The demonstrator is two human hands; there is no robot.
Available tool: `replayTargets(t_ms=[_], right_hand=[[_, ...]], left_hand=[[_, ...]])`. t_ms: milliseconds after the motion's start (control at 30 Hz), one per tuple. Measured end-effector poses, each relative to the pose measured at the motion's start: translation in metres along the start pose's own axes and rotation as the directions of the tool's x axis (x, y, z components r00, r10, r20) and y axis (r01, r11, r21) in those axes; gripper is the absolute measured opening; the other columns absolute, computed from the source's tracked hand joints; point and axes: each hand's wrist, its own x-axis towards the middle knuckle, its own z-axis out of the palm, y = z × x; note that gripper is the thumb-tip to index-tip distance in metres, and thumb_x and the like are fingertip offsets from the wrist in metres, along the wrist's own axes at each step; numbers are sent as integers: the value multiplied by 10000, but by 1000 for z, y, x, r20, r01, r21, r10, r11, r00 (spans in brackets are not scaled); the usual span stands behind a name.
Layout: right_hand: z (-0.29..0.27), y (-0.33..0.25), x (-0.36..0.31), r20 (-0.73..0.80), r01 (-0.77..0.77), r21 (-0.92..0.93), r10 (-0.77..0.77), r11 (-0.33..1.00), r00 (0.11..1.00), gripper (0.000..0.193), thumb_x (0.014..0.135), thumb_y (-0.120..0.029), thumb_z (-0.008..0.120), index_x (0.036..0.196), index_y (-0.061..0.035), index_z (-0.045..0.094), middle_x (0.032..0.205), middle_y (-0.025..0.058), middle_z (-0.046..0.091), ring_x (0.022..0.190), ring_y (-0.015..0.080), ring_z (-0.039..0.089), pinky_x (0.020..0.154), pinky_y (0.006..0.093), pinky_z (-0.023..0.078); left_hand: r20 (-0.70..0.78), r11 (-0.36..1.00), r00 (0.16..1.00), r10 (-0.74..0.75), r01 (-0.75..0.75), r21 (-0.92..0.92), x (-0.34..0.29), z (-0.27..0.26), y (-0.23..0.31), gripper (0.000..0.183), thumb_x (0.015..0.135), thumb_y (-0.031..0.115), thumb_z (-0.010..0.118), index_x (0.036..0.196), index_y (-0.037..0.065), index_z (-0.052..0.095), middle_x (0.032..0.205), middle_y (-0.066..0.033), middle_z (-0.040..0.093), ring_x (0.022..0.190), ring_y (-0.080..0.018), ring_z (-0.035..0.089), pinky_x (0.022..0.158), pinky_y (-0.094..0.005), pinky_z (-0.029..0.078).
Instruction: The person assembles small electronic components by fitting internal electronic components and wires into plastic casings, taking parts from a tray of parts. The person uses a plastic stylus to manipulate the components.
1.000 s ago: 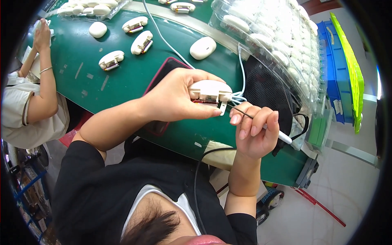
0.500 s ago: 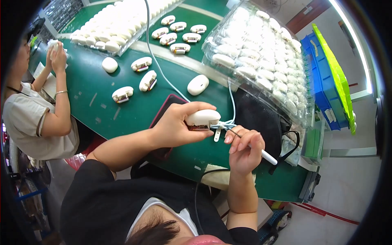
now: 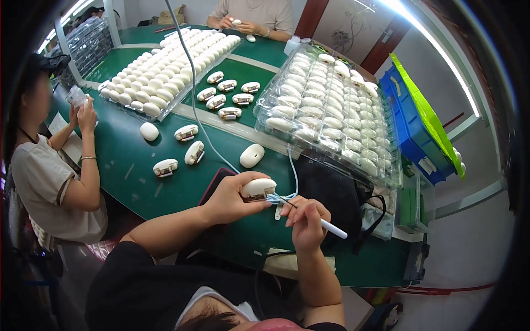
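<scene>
My left hand [image 3: 227, 198] is closed round a white, egg-shaped plastic case [image 3: 257, 186] whose underside is open, showing brownish inner parts. Just right of it, my right hand [image 3: 310, 223] pinches a slim tool with a white handle [image 3: 334, 229]; its thin dark shaft points toward the case. Whether the tip touches the case cannot be made out. Behind the fingers lies a loop of pale blue cable [image 3: 282, 197] with a white tab. A closed white case [image 3: 252, 155] rests on the green table [image 3: 132, 171] beyond my left hand, with several opened cases [image 3: 194, 153] farther left.
Two clear trays full of white cases stand at the back: one left [image 3: 146, 88], one stacked right [image 3: 331, 116]. A grey cable [image 3: 194, 110] crosses the table. A black bag [image 3: 326, 190] and a blue bin [image 3: 414, 121] are on the right. Co-workers [image 3: 61, 176] sit left and opposite.
The view has tilted up, bringing a person across the table into sight. Both hands sit lower and more left in the picture, still holding the case and the tool.
</scene>
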Motion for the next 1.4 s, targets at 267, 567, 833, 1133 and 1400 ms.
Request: replayTargets(t_ms=[267, 567, 833, 1133, 1400], right_hand=[[-2, 5, 2, -1, -7, -53, 7, 999, 1000, 399, 945, -166, 415, 602, 8, 522, 579, 103, 548, 659, 203, 559, 659, 302, 441], [1, 6, 2, -10, -18, -80, 17, 997, 1000, 390, 936, -165, 433, 600, 10, 526, 580, 103, 550, 649, 200, 558, 653, 302, 443], [1, 6, -1, 8, -7, -81, 7, 997, 1000, 370, 939, -154, 434, 622, 10, 531, 582, 97, 553, 655, 207, 562, 658, 314, 443], [0, 4, 0, 23, 33, -175, -29, 984, 999, 368, 942, -182, 430, 621, -14, 491, 560, 115, 526, 607, 216, 537, 617, 308, 435], [5, 9, 1, 70, 148, -122, -141, 981, 988, 339, 939, -216, 440, 647, -43, 433, 567, 75, 458, 545, 191, 468, 539, 303, 400]], left_hand=[[6, 1000, 1000, 4, -4, -2, 1, -1, 0, 466, 730, 87, 764, 1143, 34, 555, 995, -62, 621, 911, -116, 587, 808, -254, 490], [1, 1000, 1000, 23, -23, 7, 0, -3, 3, 459, 730, 91, 766, 1134, 28, 560, 1001, -64, 623, 916, -115, 589, 815, -254, 488], [4, 1000, 1000, 3, -3, 20, -3, -3, 4, 461, 722, 89, 769, 1130, 22, 565, 1006, -74, 625, 920, -117, 594, 818, -256, 486], [16, 998, 999, 45, -46, 36, 1, 0, 3, 449, 720, 86, 768, 1119, 21, 573, 986, -77, 632, 905, -121, 601, 807, -261, 492], [-103, 987, 982, 159, -154, 54, 1, -3, -17, 423, 705, 174, 754, 1059, 13, 587, 890, -134, 658, 803, -172, 659, 715, -299, 529]])
